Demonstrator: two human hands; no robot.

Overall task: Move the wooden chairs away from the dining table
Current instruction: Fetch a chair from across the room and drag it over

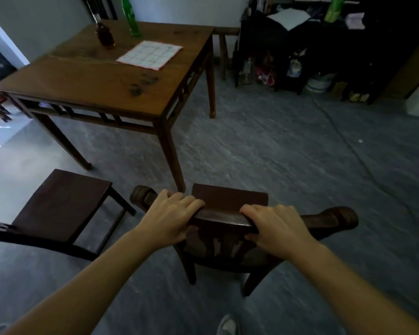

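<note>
A dark wooden chair [230,198] stands right below me, near the front corner leg of the brown dining table [102,81]. My left hand [172,213] and my right hand [276,228] both grip the curved top rail of its backrest, one on each side. A second dark wooden chair [63,201] stands to the left, apart from the table, its backrest partly cut off by the frame's edge. A third chair's back [99,8] shows behind the table by the wall.
On the table are a brown bottle [104,35], a green bottle [131,18] and a checked cloth [150,54]. A dark shelf full of clutter [312,49] stands at the back right. A stool [224,44] sits beside it. A cable [348,146] runs across the grey floor.
</note>
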